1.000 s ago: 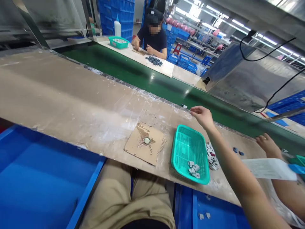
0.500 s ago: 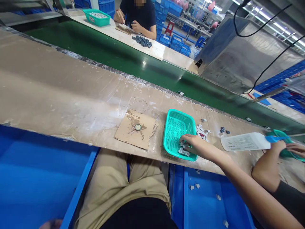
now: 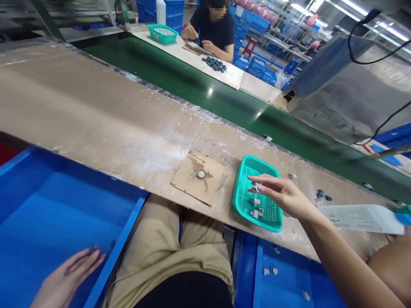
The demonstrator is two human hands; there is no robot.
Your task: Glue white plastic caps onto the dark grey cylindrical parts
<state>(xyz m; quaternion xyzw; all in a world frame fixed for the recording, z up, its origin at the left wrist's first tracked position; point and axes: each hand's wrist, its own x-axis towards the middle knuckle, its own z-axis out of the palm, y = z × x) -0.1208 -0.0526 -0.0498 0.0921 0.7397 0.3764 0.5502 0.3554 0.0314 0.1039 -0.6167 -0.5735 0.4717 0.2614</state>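
Observation:
My right hand (image 3: pixel 284 196) hovers over a teal mesh basket (image 3: pixel 238 193) on the worn bench. Its thumb and fingers pinch a small grey part (image 3: pixel 256 187). A few more grey parts (image 3: pixel 256 207) lie in the basket's near end. My left hand (image 3: pixel 66 278) is low at the left over a blue bin (image 3: pixel 41 214), fingers stretched out flat and holding nothing. Left of the basket lies a cardboard scrap (image 3: pixel 192 182) with a small round cap (image 3: pixel 201 174) on it.
A white bottle (image 3: pixel 359 218) with a blue cap lies at the right, by another person's arm (image 3: pixel 390 261). Small dark parts (image 3: pixel 323 196) dot the bench. Beyond runs a green conveyor (image 3: pixel 224 100); a person (image 3: pixel 215 32) works across it. A blue bin (image 3: pixel 285 280) sits below.
My right hand came back from the conveyor edge, dipped into the basket and now holds a grey part above it. My left hand has come into view over the blue bin.

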